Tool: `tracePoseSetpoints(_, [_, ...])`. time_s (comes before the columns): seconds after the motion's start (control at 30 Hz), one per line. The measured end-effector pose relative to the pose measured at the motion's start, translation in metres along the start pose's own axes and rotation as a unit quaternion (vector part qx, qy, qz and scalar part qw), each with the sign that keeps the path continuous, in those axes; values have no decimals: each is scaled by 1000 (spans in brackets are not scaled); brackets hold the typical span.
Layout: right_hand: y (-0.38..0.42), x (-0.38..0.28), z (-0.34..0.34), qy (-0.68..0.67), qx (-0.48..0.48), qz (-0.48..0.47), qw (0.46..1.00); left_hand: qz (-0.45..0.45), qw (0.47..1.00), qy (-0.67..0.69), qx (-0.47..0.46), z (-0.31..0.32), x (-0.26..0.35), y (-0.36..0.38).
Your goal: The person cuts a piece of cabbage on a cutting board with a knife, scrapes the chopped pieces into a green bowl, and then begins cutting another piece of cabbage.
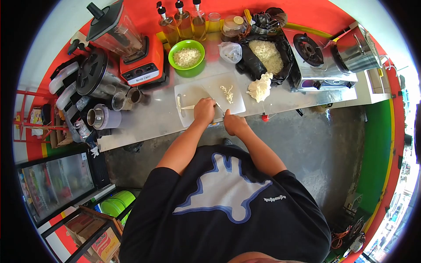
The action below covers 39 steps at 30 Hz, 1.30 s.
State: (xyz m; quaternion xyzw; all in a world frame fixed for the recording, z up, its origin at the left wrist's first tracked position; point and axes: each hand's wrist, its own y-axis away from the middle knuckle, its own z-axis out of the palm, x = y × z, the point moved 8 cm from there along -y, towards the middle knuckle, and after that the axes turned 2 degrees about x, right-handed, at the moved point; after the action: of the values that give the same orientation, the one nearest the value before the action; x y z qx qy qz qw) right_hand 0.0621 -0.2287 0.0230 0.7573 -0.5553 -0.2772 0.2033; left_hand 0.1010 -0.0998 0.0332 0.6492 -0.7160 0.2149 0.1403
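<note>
My right hand [235, 123] is wrapped round the handle of a knife [220, 108], whose thin blade points up and left over the white cutting board [237, 100]. My left hand [205, 110] is closed beside the blade, its fingers on a pale strip of food [188, 107] that sticks out to the left. Thin cream-white shreds [226, 93] lie on the board right of the blade. A larger ruffled cream-white clump [260, 87], possibly oyster mushroom, rests just off the board's right side. What lies under my left fingers is hidden.
Behind the board stands a green bowl [187, 72] of pale shreds. A black bag [252, 60] holds more. On the steel counter [153, 115] are a red blender [141, 65] at left, pump bottles [183, 24] at the back, and a gas stove [324, 75] with a pot [357, 50] at right.
</note>
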Motion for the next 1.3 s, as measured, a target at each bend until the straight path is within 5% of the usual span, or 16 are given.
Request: tracePoseSetpoints(1.3, [-15, -14, -7, -26, 28, -26, 999, -5, 996, 92, 15, -5, -9, 8])
